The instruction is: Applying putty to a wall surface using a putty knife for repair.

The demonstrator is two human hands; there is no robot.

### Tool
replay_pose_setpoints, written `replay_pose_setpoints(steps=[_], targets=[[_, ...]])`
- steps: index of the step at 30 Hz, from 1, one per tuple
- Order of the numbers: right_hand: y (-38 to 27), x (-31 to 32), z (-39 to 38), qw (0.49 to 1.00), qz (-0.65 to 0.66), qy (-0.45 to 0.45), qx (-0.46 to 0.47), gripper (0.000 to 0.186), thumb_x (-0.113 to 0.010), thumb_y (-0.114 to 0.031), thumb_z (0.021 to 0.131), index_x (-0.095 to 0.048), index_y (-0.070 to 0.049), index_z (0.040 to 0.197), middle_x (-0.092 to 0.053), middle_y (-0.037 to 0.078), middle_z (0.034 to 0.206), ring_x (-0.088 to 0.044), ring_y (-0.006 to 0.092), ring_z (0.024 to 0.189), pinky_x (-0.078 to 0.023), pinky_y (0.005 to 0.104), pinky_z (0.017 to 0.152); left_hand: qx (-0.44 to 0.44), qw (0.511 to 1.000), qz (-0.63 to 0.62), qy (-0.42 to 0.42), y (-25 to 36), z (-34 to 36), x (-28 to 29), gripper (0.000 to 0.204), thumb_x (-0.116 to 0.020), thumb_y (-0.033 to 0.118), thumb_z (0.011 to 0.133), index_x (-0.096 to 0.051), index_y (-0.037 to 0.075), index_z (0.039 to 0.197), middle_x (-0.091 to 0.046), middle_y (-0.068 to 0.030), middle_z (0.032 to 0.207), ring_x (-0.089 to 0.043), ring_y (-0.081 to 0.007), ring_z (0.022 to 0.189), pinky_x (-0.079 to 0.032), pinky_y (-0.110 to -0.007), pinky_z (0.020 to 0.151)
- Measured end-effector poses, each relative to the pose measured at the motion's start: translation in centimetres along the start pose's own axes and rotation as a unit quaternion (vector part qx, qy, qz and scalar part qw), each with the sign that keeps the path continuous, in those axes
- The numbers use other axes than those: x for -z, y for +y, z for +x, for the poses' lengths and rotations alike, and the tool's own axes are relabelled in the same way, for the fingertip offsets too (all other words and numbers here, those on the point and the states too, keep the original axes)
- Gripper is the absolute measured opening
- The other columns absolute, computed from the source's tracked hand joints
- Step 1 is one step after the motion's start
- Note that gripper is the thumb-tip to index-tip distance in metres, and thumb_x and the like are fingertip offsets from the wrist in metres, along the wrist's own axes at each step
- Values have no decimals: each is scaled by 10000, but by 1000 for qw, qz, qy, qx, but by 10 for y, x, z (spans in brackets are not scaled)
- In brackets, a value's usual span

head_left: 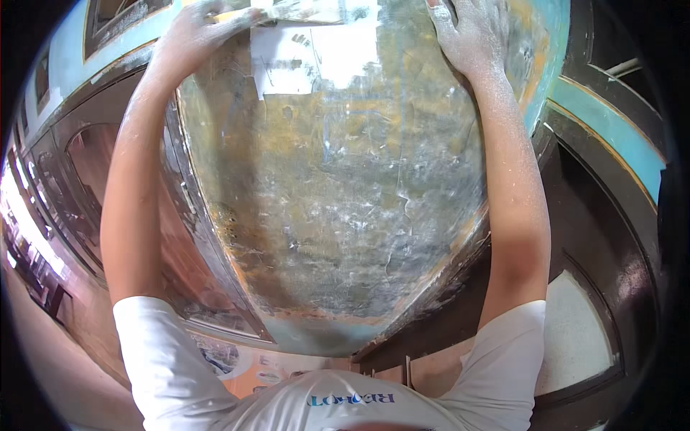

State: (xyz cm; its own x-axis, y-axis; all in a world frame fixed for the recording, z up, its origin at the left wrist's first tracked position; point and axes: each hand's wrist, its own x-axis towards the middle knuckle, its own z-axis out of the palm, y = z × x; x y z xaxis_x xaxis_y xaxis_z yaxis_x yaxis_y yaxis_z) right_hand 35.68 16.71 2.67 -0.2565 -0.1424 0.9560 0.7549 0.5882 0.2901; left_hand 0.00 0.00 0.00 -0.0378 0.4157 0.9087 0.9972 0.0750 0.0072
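Note:
At the upper left, my left hand (195, 34), dusted white, is closed round a pale flat tool (305, 10) that looks like a scraper. Its thumb points right along the handle, and the frame's top edge cuts off part of the tool. Just below it lies a bright white patch (316, 61) on the worn grey and ochre wall (330, 187). My right hand (472, 32) rests against the upper right of this wall, powdery white, its thumb apart from the fingers. The fingertips run out of view. Nothing shows in that hand.
A brown wooden frame with panels (93, 158) stands left of the wall. To the right are a dark doorway (582, 208) and turquoise trim (611, 133). Cracks and peeled edges run down the wall's lower part. A pale panel (578, 334) stands low on the right.

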Motion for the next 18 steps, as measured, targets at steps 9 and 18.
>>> replay_pose_setpoints(steps=[9, 18], targets=[[-6, -13, 16, 997, 39, 27, -66, 464, -547, -328, 996, -582, -140, 1420, -419, 168, 1596, -320, 361, 1511, -206, 493, 1245, -8, 995, -101, -9, 27, -12, -10, 632, -722, 629, 865, -686, 4, 957, -674, -137, 796, -643, -218, 753, -509, -363, 753], [-35, -23, 23, 996, -21, 24, -82, 525, -497, -405, 1014, -536, -165, 1479, -348, 151, 1643, -239, 343, 1548, -120, 504, 1269, 11, 995, -100, 4, -11, -46, -8, 592, -749, 613, 840, -667, 26, 854, -625, -116, 689, -624, -264, 683, -499, -377, 694]])
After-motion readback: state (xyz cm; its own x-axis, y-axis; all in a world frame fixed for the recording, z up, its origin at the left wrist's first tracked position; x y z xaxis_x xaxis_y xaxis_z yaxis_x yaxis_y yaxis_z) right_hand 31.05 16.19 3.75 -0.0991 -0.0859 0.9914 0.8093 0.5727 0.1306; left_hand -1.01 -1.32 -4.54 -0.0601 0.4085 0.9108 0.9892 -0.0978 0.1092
